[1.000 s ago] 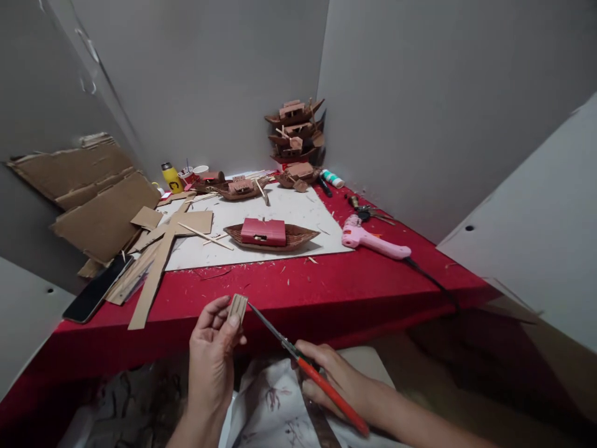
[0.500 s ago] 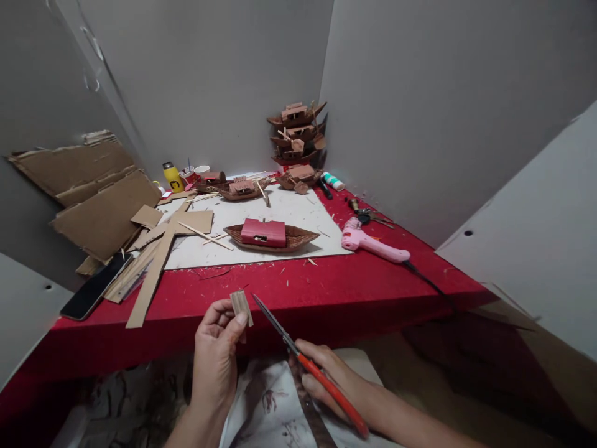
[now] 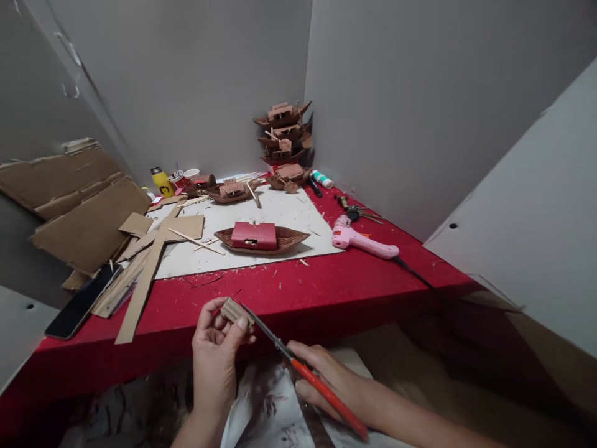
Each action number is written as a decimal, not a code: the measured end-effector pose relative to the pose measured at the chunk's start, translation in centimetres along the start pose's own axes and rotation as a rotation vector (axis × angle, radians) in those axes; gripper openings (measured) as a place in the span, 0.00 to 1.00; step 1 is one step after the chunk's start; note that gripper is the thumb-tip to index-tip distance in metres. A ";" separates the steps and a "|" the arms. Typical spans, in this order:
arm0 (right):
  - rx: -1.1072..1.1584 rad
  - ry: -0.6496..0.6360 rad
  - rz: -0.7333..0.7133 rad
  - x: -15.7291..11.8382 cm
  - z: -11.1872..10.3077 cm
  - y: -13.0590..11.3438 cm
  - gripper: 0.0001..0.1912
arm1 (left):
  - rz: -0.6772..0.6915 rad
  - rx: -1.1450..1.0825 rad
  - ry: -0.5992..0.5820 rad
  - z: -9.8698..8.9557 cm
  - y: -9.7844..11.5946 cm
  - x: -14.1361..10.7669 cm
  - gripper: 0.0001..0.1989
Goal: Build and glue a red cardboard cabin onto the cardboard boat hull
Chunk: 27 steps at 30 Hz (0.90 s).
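Between thumb and fingers, my left hand point(image 3: 217, 342) pinches a small ridged piece of cardboard point(image 3: 232, 311). My right hand point(image 3: 326, 379) grips a pair of scissors point(image 3: 298, 367) with red handles. The blades look nearly together, and their tip lies right beside the cardboard's upper right edge; I cannot tell whether they touch. Both hands are in front of the table's near edge. Beyond them, a brown model boat point(image 3: 291, 239) with a dark red canopy point(image 3: 254, 236) rests on a white board point(image 3: 186, 264).
Left on the red-covered table point(image 3: 261, 286) are cardboard sheets point(image 3: 93, 224), a cardboard strip point(image 3: 140, 305) and a black phone point(image 3: 79, 305). A pink glue gun point(image 3: 364, 239) lies right, its cord running over the edge. Stacked model boats point(image 3: 284, 134) stand at the back, near a yellow bottle point(image 3: 161, 182).
The cardboard piece has tilted over to the left in my left hand. The scissors' tip has come closer to its edge. The whole view has shifted slightly.
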State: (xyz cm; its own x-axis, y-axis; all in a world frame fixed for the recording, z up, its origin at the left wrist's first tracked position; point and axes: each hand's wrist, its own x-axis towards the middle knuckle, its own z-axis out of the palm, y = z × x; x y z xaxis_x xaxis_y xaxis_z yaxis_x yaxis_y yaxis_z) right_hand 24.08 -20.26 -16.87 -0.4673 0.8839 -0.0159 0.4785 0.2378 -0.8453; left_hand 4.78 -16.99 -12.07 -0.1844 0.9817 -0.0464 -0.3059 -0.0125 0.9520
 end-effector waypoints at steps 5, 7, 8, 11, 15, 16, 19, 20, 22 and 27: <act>0.019 0.010 -0.012 0.3 -0.3 0.4 0.09 | -0.043 0.010 -0.011 0.3 -0.2 0.3 0.22; 0.029 0.040 -0.010 0.2 -0.1 0.9 0.10 | -0.051 0.029 -0.014 0.3 -0.2 0.4 0.22; 0.033 0.057 -0.006 0.1 0.0 1.1 0.10 | -0.052 0.043 -0.016 0.3 -0.2 0.4 0.22; 0.028 0.072 0.009 -0.1 0.1 1.7 0.11 | -0.050 0.074 -0.023 0.1 -0.2 0.4 0.22; 0.051 0.054 0.022 0.2 0.3 2.1 0.12 | -0.050 0.076 -0.045 0.0 -0.5 0.6 0.22; 0.065 0.054 0.023 0.4 0.4 2.2 0.13 | -0.051 0.075 -0.052 -0.1 -0.6 0.6 0.22; 0.100 0.022 0.019 0.8 0.7 2.2 0.15 | -0.038 0.068 -0.053 -0.1 -0.8 0.6 0.20; 0.103 0.003 0.015 0.8 0.7 2.1 0.16 | -0.037 0.067 -0.044 -0.1 -0.8 0.5 0.20; 0.073 -0.015 0.004 0.6 0.6 1.6 0.16 | -0.039 0.066 -0.020 -0.2 -0.8 0.3 0.19; -0.070 0.061 -0.014 -1.1 0.2 -0.3 0.13 | -0.042 0.055 -0.017 -0.6 -0.4 -0.8 0.18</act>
State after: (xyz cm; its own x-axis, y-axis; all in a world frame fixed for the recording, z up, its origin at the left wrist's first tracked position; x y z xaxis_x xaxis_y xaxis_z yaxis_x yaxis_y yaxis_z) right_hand 24.30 -21.35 -16.72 -0.4293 0.9027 0.0296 0.5245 0.2759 -0.8055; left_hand 4.47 -17.87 -12.56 -0.1569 0.9842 -0.0824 -0.2611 0.0392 0.9645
